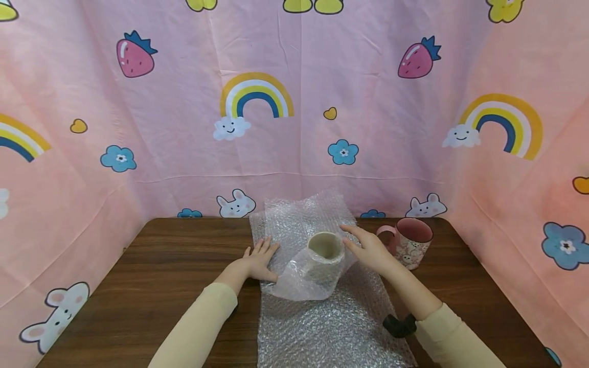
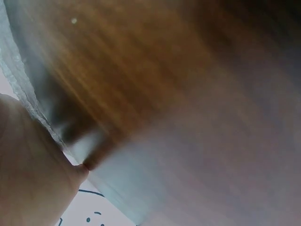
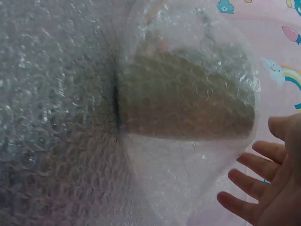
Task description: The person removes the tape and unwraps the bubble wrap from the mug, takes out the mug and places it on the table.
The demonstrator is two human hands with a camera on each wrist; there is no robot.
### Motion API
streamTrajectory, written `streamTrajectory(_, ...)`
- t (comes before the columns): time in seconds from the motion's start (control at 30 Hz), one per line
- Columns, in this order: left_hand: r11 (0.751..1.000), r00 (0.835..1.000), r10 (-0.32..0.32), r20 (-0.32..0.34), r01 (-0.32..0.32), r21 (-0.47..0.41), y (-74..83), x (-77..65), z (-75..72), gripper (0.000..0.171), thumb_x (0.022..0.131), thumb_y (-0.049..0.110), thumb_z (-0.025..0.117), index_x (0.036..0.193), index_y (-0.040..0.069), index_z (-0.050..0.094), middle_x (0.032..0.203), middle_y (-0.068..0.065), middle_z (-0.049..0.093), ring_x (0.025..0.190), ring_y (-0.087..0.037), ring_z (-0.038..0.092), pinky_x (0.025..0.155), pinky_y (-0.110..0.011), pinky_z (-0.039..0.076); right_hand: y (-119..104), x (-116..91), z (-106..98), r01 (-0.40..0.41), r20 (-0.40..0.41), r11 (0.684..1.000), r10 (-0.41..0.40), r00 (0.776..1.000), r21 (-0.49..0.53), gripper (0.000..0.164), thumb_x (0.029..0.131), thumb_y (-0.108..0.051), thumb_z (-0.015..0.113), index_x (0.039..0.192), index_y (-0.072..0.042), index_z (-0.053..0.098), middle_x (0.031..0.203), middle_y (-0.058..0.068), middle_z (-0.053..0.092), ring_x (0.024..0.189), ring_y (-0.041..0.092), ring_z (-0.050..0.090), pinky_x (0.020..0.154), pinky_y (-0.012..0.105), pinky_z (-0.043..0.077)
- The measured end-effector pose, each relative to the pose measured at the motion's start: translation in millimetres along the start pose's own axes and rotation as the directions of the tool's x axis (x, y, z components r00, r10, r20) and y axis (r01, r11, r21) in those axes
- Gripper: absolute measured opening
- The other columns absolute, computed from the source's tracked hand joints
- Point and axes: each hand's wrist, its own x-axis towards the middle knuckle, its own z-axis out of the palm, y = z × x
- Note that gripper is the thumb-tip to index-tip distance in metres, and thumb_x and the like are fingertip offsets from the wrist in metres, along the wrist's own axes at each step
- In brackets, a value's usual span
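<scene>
A pale cream-green cup [image 1: 324, 246] stands upright on a long sheet of bubble wrap [image 1: 317, 332], its mouth facing up. A loose piece of clear wrap [image 1: 294, 281] folds round its front and left side. My left hand [image 1: 258, 263] rests with spread fingers on the wrap's left edge, left of the cup. My right hand [image 1: 370, 249] is held beside the cup's right rim, fingers extended and apart, gripping nothing. In the right wrist view the cup [image 3: 188, 103] shows through the wrap, with the right hand's fingers [image 3: 254, 183] near it. The left wrist view is mostly blurred.
A pink mug [image 1: 414, 243] with a cartoon print stands on the right, just beyond my right hand, its handle facing left. The dark wooden table [image 1: 175, 286] meets pink printed cloth [image 1: 184, 153] at the back and sides. A black strap [image 1: 399, 326] sits at my right wrist.
</scene>
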Motion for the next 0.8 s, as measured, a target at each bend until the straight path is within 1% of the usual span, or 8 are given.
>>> streamTrajectory(0.1,1.000,1.000,0.001,-0.003,-0.001,-0.005,-0.2,-0.1,0.0,0.098,0.081,0.041,0.070,0.154,0.010,0.013,0.158,-0.019,-0.005,0.143,-0.038,-0.006,0.108,-0.063,0.002,1.6,5.5,-1.3,-0.003,0.061,0.999,0.001,0.998,0.046,0.046,0.101,-0.025,0.051,0.141,-0.002,0.046,0.139,0.016,0.049,0.125,0.035,0.047,0.095,0.051,0.042)
streamTrajectory(0.17,1.000,1.000,-0.001,0.001,0.001,-0.006,-0.5,0.2,0.0,0.099,0.081,0.041,0.070,0.155,0.010,0.012,0.158,-0.018,-0.006,0.143,-0.038,-0.007,0.108,-0.062,0.001,3.2,7.7,-1.6,-0.020,0.099,0.996,0.012,0.995,0.082,0.046,0.101,-0.025,0.051,0.141,-0.001,0.045,0.139,0.017,0.049,0.122,0.036,0.049,0.093,0.049,0.045)
streamTrajectory(0.3,1.000,1.000,-0.005,0.019,0.006,-0.012,-0.2,-0.5,-0.5,0.098,0.083,0.042,0.068,0.155,0.010,0.009,0.158,-0.018,-0.009,0.142,-0.037,-0.010,0.108,-0.061,-0.002,4.5,8.7,-1.8,-0.052,0.137,0.989,0.033,0.990,0.136,0.047,0.101,-0.025,0.051,0.141,0.001,0.045,0.140,0.019,0.047,0.119,0.037,0.052,0.089,0.045,0.048)
streamTrajectory(0.37,1.000,1.000,-0.005,0.022,0.005,-0.023,-0.7,-0.1,-0.3,0.098,0.083,0.043,0.069,0.154,0.009,0.010,0.158,-0.018,-0.009,0.142,-0.037,-0.010,0.108,-0.061,-0.004,5.4,9.0,-2.1,-0.051,0.142,0.989,0.031,0.989,0.140,0.048,0.101,-0.025,0.052,0.140,0.002,0.045,0.139,0.020,0.047,0.118,0.038,0.052,0.089,0.045,0.049)
streamTrajectory(0.47,1.000,0.999,-0.013,0.031,0.014,-0.013,-2.0,1.8,0.7,0.099,0.083,0.045,0.067,0.155,0.010,0.008,0.158,-0.016,-0.012,0.142,-0.036,-0.013,0.109,-0.060,-0.005,6.7,9.4,-2.1,-0.059,0.139,0.989,0.040,0.989,0.133,0.048,0.100,-0.026,0.053,0.139,0.001,0.047,0.138,0.020,0.048,0.116,0.037,0.054,0.088,0.044,0.050)
streamTrajectory(0.6,1.000,0.999,-0.016,0.030,0.016,-0.002,-3.7,4.2,2.1,0.100,0.083,0.051,0.065,0.155,0.013,0.007,0.158,-0.013,-0.013,0.142,-0.034,-0.014,0.109,-0.058,-0.005,8.7,9.4,-1.9,-0.086,0.127,0.990,0.072,0.989,0.114,0.047,0.099,-0.028,0.055,0.136,0.001,0.051,0.134,0.020,0.052,0.113,0.036,0.056,0.086,0.045,0.050)
streamTrajectory(0.7,1.000,1.000,-0.005,0.014,0.005,-0.020,-3.7,4.3,2.1,0.101,0.082,0.053,0.066,0.155,0.010,0.010,0.158,-0.016,-0.009,0.142,-0.036,-0.012,0.108,-0.060,-0.004,9.7,8.9,-1.3,-0.104,0.120,0.989,0.091,0.989,0.103,0.045,0.098,-0.029,0.056,0.132,0.001,0.055,0.129,0.021,0.055,0.109,0.035,0.059,0.084,0.045,0.051)
streamTrajectory(0.8,1.000,1.000,-0.007,0.005,0.007,-0.020,-4.2,4.8,3.5,0.102,0.081,0.056,0.066,0.155,0.011,0.010,0.158,-0.016,-0.009,0.142,-0.036,-0.011,0.108,-0.061,-0.004,9.0,8.0,-0.3,-0.113,0.107,0.989,0.103,0.989,0.096,0.042,0.098,-0.029,0.057,0.129,-0.001,0.058,0.124,0.019,0.059,0.107,0.034,0.060,0.082,0.045,0.052)
